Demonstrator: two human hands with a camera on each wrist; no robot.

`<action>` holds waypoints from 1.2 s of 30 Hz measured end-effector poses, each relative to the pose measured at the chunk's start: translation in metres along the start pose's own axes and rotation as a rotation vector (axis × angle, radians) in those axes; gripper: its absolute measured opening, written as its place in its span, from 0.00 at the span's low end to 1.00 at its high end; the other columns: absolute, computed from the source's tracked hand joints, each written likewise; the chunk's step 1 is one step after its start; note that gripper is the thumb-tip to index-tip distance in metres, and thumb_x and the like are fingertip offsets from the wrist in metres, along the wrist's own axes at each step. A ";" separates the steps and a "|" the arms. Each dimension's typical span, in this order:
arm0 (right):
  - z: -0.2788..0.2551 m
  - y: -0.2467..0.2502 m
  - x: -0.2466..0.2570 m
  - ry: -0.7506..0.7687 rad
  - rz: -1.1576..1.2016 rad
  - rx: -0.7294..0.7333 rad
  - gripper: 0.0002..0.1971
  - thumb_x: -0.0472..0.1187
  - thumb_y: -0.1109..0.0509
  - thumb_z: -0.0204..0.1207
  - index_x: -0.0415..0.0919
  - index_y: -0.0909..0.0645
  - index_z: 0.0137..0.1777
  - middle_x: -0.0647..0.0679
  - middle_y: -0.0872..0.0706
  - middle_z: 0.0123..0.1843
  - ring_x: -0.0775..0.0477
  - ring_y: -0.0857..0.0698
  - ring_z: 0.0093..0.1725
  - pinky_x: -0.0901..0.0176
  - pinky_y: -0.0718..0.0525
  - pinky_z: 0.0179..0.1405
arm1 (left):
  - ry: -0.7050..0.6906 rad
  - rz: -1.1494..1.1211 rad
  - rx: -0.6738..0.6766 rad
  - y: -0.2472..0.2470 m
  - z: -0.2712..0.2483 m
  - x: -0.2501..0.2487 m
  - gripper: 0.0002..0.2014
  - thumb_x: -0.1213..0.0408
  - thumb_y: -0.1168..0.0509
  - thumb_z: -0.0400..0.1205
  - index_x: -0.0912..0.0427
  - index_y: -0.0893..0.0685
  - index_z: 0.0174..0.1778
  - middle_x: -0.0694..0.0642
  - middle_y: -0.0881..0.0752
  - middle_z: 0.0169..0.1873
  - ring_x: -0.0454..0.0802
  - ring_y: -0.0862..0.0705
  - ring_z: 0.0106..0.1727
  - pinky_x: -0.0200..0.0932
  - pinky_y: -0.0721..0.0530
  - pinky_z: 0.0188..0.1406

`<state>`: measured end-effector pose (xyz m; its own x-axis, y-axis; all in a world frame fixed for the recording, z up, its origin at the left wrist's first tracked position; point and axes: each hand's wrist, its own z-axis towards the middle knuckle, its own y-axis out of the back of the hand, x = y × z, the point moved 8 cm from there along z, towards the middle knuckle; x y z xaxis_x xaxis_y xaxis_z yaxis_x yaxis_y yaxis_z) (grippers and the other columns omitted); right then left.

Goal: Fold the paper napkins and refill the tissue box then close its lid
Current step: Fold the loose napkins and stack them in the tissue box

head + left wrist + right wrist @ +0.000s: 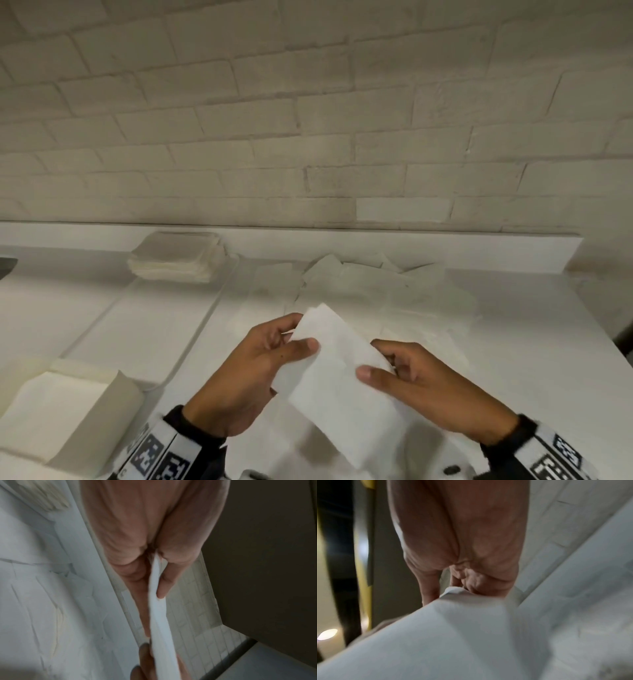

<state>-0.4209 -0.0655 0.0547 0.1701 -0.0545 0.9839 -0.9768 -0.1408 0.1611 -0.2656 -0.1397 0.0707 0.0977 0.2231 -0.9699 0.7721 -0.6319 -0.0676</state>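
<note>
Both hands hold one white paper napkin (337, 380) above the white counter, folded into a long strip that slants from upper left to lower right. My left hand (270, 356) pinches its left edge between thumb and fingers. My right hand (397, 373) pinches the right edge, thumb on top. The left wrist view shows the napkin (158, 616) edge-on between thumb and fingers. The right wrist view shows the napkin (453, 632) under the curled fingers. The open tissue box (58, 418) with folded napkins inside sits at the lower left. A neat stack of napkins (176, 257) lies at the back left.
Loose unfolded napkins (373, 284) lie scattered on the counter behind the hands. A white brick wall (308, 120) rises behind a low ledge (445, 246). The counter's right edge drops off at the far right.
</note>
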 end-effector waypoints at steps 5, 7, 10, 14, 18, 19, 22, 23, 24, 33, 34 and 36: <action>0.005 0.001 -0.029 -0.139 0.068 0.058 0.12 0.43 0.27 0.80 0.42 0.17 0.62 0.49 0.10 0.59 0.51 0.11 0.59 0.62 0.14 0.58 | 0.071 0.037 -0.100 0.031 0.006 0.030 0.11 0.68 0.30 0.84 0.59 0.12 0.62 0.61 0.07 0.56 0.61 0.08 0.58 0.57 0.15 0.60; 0.013 0.004 -0.044 -0.184 -0.101 0.032 0.08 0.45 0.27 0.79 0.52 0.17 0.57 0.57 0.10 0.56 0.66 0.13 0.54 0.74 0.18 0.56 | 0.087 0.263 -0.199 0.048 0.013 0.052 0.08 0.64 0.26 0.82 0.57 0.12 0.56 0.51 0.06 0.40 0.47 0.09 0.41 0.42 0.18 0.44; 0.030 0.002 -0.073 -0.243 -0.461 0.044 0.06 0.49 0.26 0.78 0.56 0.21 0.50 0.61 0.17 0.53 0.60 0.16 0.57 0.69 0.20 0.59 | 0.096 0.840 -0.329 0.064 0.027 0.077 0.10 0.53 0.24 0.79 0.51 0.16 0.47 0.46 0.17 0.24 0.39 0.23 0.26 0.30 0.27 0.28; 0.039 -0.013 -0.100 -0.251 -0.915 0.038 0.12 0.50 0.31 0.78 0.51 0.26 0.58 0.54 0.32 0.61 0.49 0.32 0.61 0.55 0.27 0.63 | 0.172 1.198 -0.309 0.059 0.033 0.107 0.12 0.45 0.33 0.82 0.48 0.24 0.48 0.46 0.16 0.48 0.48 0.17 0.52 0.46 0.16 0.53; 0.036 -0.021 -0.106 -0.249 -0.878 0.029 0.19 0.42 0.31 0.78 0.47 0.32 0.66 0.51 0.34 0.64 0.46 0.27 0.62 0.52 0.22 0.62 | 0.207 1.171 -0.263 0.047 0.034 0.124 0.30 0.41 0.28 0.77 0.50 0.31 0.69 0.50 0.25 0.63 0.54 0.18 0.63 0.46 0.19 0.58; 0.036 -0.022 -0.108 -0.269 -0.837 0.041 0.19 0.40 0.31 0.77 0.46 0.32 0.65 0.50 0.33 0.62 0.46 0.24 0.60 0.53 0.21 0.60 | 0.229 1.128 -0.251 0.046 0.035 0.127 0.33 0.42 0.26 0.75 0.50 0.32 0.70 0.51 0.26 0.63 0.55 0.17 0.62 0.45 0.18 0.59; 0.033 -0.023 -0.107 -0.368 -0.817 0.101 0.15 0.42 0.32 0.74 0.49 0.31 0.58 0.52 0.27 0.51 0.47 0.23 0.51 0.60 0.24 0.45 | 0.276 0.936 -0.226 0.051 0.041 0.132 0.32 0.47 0.20 0.69 0.48 0.28 0.64 0.47 0.19 0.52 0.47 0.16 0.51 0.38 0.16 0.50; 0.032 -0.022 -0.107 -0.392 -0.816 0.111 0.12 0.44 0.32 0.73 0.51 0.31 0.54 0.53 0.26 0.49 0.47 0.22 0.50 0.61 0.25 0.43 | 0.277 0.886 -0.203 0.052 0.043 0.133 0.30 0.50 0.19 0.68 0.48 0.26 0.61 0.45 0.16 0.47 0.43 0.16 0.46 0.34 0.17 0.44; 0.031 -0.023 -0.106 -0.407 -0.818 0.128 0.10 0.46 0.32 0.73 0.54 0.29 0.51 0.54 0.25 0.47 0.46 0.20 0.50 0.60 0.25 0.43 | 0.279 0.852 -0.170 0.053 0.044 0.133 0.27 0.52 0.19 0.68 0.48 0.24 0.59 0.44 0.14 0.43 0.40 0.16 0.42 0.30 0.19 0.38; -0.003 -0.015 -0.051 -0.183 -0.728 0.079 0.17 0.38 0.42 0.81 0.59 0.32 0.64 0.63 0.27 0.67 0.54 0.24 0.66 0.58 0.25 0.67 | 0.000 0.439 0.009 0.035 0.027 0.097 0.11 0.65 0.21 0.75 0.50 0.14 0.48 0.47 0.09 0.43 0.46 0.11 0.43 0.40 0.15 0.43; -0.006 -0.014 -0.043 -0.174 -0.772 0.076 0.18 0.37 0.43 0.80 0.59 0.34 0.65 0.63 0.28 0.65 0.54 0.22 0.60 0.56 0.22 0.63 | -0.083 0.502 -0.021 0.033 0.024 0.086 0.10 0.65 0.22 0.77 0.48 0.15 0.46 0.47 0.11 0.41 0.44 0.14 0.40 0.39 0.16 0.39; -0.011 -0.011 -0.028 -0.144 -0.862 0.032 0.20 0.34 0.44 0.79 0.57 0.36 0.65 0.61 0.32 0.60 0.58 0.25 0.45 0.54 0.22 0.53 | -0.241 0.592 -0.093 0.027 0.016 0.064 0.09 0.67 0.25 0.79 0.49 0.15 0.48 0.46 0.10 0.43 0.45 0.13 0.42 0.40 0.13 0.42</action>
<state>-0.4166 -0.0517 0.0263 0.8648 -0.0402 0.5004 -0.4964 -0.2179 0.8403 -0.2483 -0.1540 0.0026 0.3880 -0.3234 -0.8631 0.6836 -0.5272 0.5048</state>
